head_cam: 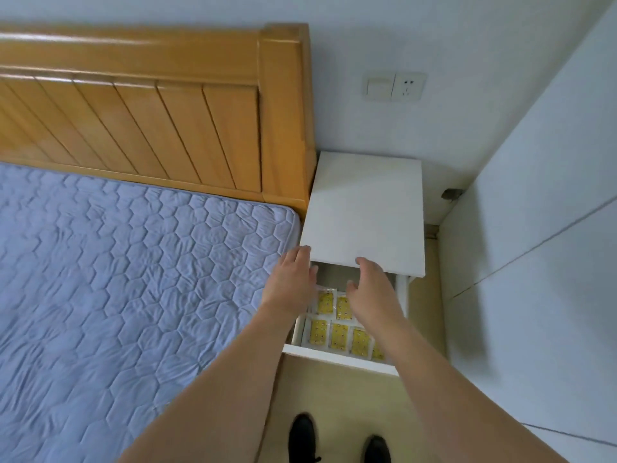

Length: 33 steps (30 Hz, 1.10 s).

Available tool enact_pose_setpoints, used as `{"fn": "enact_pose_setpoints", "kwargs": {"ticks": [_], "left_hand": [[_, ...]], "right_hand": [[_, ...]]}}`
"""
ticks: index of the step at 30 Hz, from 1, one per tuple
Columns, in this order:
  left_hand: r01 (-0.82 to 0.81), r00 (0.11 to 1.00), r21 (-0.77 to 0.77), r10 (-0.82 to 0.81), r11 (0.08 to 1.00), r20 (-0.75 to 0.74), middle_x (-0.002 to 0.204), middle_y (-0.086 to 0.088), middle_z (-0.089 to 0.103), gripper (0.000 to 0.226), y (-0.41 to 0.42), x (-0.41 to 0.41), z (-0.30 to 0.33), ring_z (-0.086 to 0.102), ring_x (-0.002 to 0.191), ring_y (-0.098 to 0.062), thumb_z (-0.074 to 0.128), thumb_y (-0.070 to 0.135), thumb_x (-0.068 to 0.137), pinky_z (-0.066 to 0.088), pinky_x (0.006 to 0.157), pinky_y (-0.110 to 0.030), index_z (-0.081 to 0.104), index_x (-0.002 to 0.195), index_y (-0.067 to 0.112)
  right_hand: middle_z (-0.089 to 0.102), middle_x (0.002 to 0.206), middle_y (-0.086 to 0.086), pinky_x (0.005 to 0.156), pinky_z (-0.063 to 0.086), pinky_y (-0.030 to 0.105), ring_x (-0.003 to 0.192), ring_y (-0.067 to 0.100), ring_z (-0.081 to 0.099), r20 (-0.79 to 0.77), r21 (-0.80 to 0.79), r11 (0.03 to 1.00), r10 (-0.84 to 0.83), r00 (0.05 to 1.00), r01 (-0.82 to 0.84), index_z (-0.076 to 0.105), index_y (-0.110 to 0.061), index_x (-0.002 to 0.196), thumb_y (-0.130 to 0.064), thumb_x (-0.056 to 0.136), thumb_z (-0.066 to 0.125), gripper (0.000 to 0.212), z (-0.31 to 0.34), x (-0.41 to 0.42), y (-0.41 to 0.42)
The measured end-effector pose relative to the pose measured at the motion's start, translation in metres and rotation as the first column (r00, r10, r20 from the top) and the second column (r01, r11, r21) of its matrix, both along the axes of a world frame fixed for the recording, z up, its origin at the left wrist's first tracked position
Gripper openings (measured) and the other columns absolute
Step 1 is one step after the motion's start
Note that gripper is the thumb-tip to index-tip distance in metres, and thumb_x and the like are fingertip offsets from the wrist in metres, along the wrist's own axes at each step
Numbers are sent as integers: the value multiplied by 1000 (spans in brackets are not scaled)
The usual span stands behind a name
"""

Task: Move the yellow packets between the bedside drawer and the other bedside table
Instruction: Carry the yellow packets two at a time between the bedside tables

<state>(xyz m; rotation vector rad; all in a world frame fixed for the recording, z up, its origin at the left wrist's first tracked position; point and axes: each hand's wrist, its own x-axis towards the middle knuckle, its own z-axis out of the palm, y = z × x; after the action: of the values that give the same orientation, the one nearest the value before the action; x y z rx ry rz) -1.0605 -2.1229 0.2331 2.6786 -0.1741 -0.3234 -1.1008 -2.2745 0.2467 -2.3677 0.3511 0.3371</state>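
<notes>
Far to the left of both hands lies the pale blue quilted mattress (127,279) with its hexagon stitching, backed by the glossy honey-coloured wooden headboard (150,128) of slatted panels. The mattress's right edge runs just beside the left hand (292,279), which reaches forward on a bare forearm, its fingers straight and loosely spread, holding nothing. Its fingertips lie at the front left corner of the flat white top of the bedside table (364,212); whether they touch it cannot be told.

Below and between the two hands, the white pulled-out bedside drawer (337,357) stands open, and in it lie the yellow plastic-sealed packets (319,332) with small dark dots, flat and side by side in two rows. The near row sits under the wrists; the far row lies just beneath the palms, partly hidden by them.

The right hand (370,289) hovers above the drawer's right half, its fingers relaxed and slightly bent, the thumb held apart toward the left hand, gripping nothing. Its fingertips reach to the front edge of the table top.

Above the hands, on the grey-white wall, sit a white light switch and power socket (394,86). Below the forearms, on the beige floor, two black shoes (302,436) show. To the right of the right hand stands a plain white panel (534,245).
</notes>
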Motion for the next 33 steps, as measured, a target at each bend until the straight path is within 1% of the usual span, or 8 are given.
{"fn": "enact_pose_setpoints", "kwargs": {"ticks": [3, 6, 11, 14, 18, 23, 28, 33], "left_hand": [[13, 993, 42, -17, 999, 114, 143, -7, 45, 39, 18, -29, 61, 41, 131, -26, 41, 22, 101, 38, 103, -39, 42, 138, 10], [-35, 978, 108, 11, 994, 209, 148, -5, 41, 42, 43, -59, 99, 35, 137, -23, 40, 24, 103, 34, 108, -35, 39, 143, 11], [-270, 930, 159, 214, 950, 300, 151, -4, 38, 45, 95, -127, 140, 34, 139, -23, 41, 27, 103, 35, 109, -37, 37, 146, 11], [-424, 873, 167, 353, 890, 335, 151, -5, 39, 46, 128, -181, 159, 35, 138, -24, 43, 26, 103, 34, 109, -36, 38, 145, 11], [-621, 756, 165, 531, 766, 382, 150, -6, 42, 46, 179, -270, 177, 36, 137, -26, 47, 25, 102, 33, 109, -35, 40, 144, 9], [-815, 559, 129, 710, 564, 427, 149, -8, 44, 46, 234, -404, 195, 39, 136, -27, 49, 23, 101, 33, 110, -36, 42, 143, 8], [-925, 378, 150, 805, 349, 458, 150, -7, 43, 49, 277, -580, 203, 38, 138, -25, 48, 26, 101, 30, 113, -34, 40, 146, 9], [-973, 214, 184, 860, 142, 464, 144, -14, 49, 48, 297, -781, 211, 43, 133, -29, 52, 25, 99, 32, 112, -36, 45, 142, 5]], "right_hand": [[42, 146, 7, 109, 33, 31, 134, 23, 40, 96, -63, 993, 108, 989, -103, 37, -9, 145, -10, 96, 49, 50, 61, -16, 14], [46, 142, 8, 104, 38, 31, 130, 24, 44, 161, -88, 977, 208, 965, -196, 41, -9, 140, -12, 95, 51, 46, 103, -26, 25], [44, 145, 8, 102, 40, 30, 132, 24, 43, 267, -101, 902, 430, 862, -419, 37, -12, 144, -14, 95, 52, 51, 143, -46, 67], [41, 149, 8, 103, 41, 33, 135, 24, 40, 250, -91, 826, 560, 790, -557, 34, -10, 147, -16, 96, 52, 54, 158, -72, 111], [39, 147, 11, 105, 37, 36, 134, 26, 38, 246, -95, 673, 730, 638, -734, 34, -7, 146, -18, 96, 47, 52, 173, -122, 179], [40, 146, 15, 107, 35, 39, 133, 30, 39, 264, -139, 451, 875, 406, -882, 35, -5, 145, -16, 94, 46, 53, 192, -219, 271], [39, 148, 13, 109, 32, 35, 135, 28, 37, 293, -139, 195, 945, 147, -971, 32, -7, 148, -15, 93, 50, 58, 207, -366, 353], [35, 153, 11, 112, 27, 33, 140, 25, 33, 333, -119, -51, 939, -88, -992, 29, -7, 150, -13, 94, 51, 60, 209, -550, 412]]}}
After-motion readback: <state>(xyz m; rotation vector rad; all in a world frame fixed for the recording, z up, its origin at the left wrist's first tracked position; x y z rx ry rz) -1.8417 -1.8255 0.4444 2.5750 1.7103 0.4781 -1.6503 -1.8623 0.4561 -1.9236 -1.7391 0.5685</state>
